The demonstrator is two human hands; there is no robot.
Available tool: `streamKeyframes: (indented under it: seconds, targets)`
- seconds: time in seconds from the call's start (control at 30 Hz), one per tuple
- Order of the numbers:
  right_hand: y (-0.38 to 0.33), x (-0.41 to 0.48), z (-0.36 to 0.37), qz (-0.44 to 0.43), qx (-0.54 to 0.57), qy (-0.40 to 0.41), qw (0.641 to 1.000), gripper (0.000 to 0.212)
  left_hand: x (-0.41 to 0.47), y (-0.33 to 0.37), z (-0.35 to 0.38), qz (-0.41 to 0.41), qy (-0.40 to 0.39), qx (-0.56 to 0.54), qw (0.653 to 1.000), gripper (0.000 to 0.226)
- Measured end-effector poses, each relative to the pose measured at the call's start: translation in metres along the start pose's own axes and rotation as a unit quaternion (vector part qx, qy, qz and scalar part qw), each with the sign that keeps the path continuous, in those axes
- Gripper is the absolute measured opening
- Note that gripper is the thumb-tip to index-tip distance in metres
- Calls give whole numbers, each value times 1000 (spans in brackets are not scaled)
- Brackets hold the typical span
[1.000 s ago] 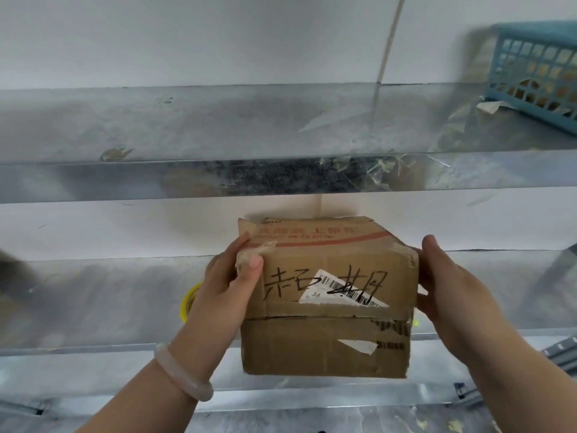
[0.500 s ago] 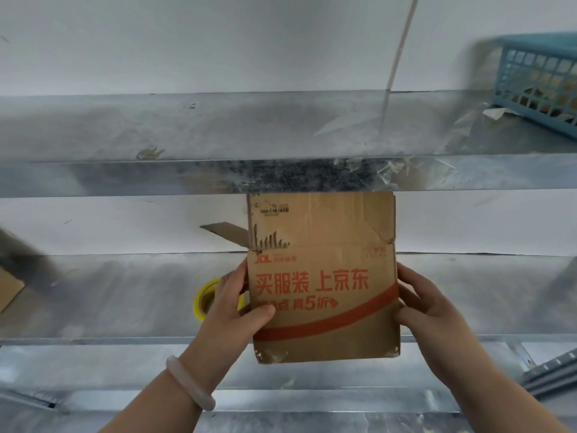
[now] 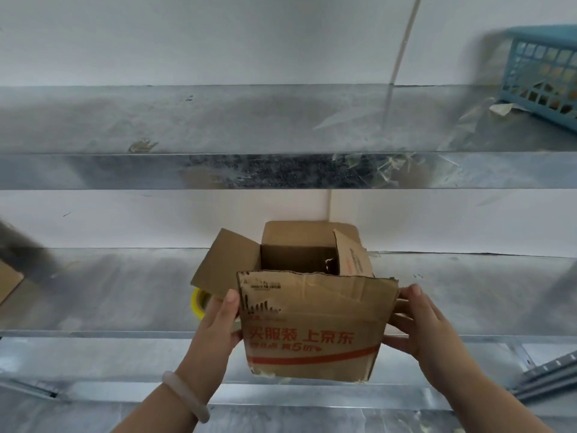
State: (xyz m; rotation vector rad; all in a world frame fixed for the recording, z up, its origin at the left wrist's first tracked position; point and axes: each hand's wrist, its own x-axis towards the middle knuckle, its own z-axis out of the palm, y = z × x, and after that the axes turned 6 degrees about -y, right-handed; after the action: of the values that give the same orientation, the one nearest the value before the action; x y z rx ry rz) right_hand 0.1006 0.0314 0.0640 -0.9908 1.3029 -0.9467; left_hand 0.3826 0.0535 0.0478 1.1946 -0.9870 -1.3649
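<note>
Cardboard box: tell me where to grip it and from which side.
Grip the cardboard box by its side walls, below the flaps, from left and right, as the left hand and right hand do. The open top's loose flaps likely give no firm hold.

- 2 cardboard boxes: open box, corner of another box at the left edge.
- 2 hands: left hand, right hand.
- 3 metal shelves: top shelf, middle shelf, bottom shelf.
- 1 yellow tape roll.
- 1 blue basket.
- 1 bracelet.
</note>
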Motion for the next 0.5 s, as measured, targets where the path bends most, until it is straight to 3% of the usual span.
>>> streamKeyframes:
  seconds: [0.07,0.2,0.3,0.37,0.47,0.5]
  targets:
    - [-16,2,1,35,-72,-21,997,72,-1,1,3,-17,-1,-28,999,25]
    - [-46,5,-4,51,-205,-109,971,100,-6,4,11,-52,-13,-81,995,45]
    - [-53,5,-4,49,-379,-174,907,117,-9,5,17,-80,-17,-87,993,43]
    - [-44,7,-4,29,-461,-137,876,109,-12,7,22,-64,-20,-28,997,32]
    - [-30,1,-4,-7,-407,-64,911,69,-13,4,23,-49,-31,50,997,56]
    - [-28,-2,-4,-19,-375,-35,926,53,-14,4,22,-49,-14,63,997,54]
